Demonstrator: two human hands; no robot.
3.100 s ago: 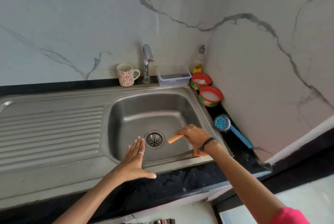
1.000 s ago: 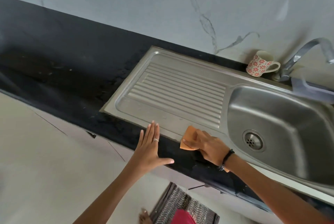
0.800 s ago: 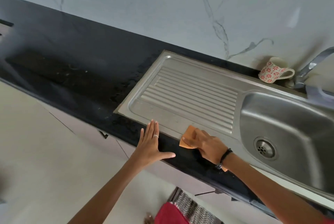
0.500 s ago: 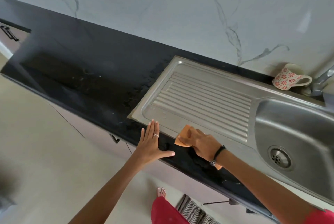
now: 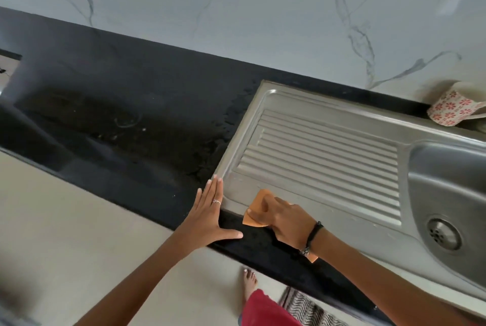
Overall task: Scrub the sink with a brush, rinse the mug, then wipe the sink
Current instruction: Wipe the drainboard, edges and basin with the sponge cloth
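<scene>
- I see my right hand (image 5: 285, 220) near the front left corner of the sink (image 5: 328, 157); its fingers (image 5: 265, 203) are curled on an orange cloth (image 5: 256, 214) and press it flat against the steel.
- The cloth lies half on the front rim of the drainboard and half over the black table (image 5: 118, 120), and 1 small corner shows behind my wrist.
- My left hand (image 5: 207, 218) is released, with straight fingers and the thumb spread, and it rests flat on the table edge just beside the sink corner.
- I judge this is the last step, the wiping; the ribbed drainboard looks not yet wiped.
- The cloth looks thin, soft and light, so it will fold and bunch easily. I think it is better to keep the palm and fingers spread over its middle, not to pinch 1 edge.
- The steel looks smooth and maybe wet, so the cloth can slide fast; the ribs may catch it.
- The mug (image 5: 452, 107) stands at the back rim of the sink, far right, well apart from both hands. It looks like ceramic, so fragile.
</scene>
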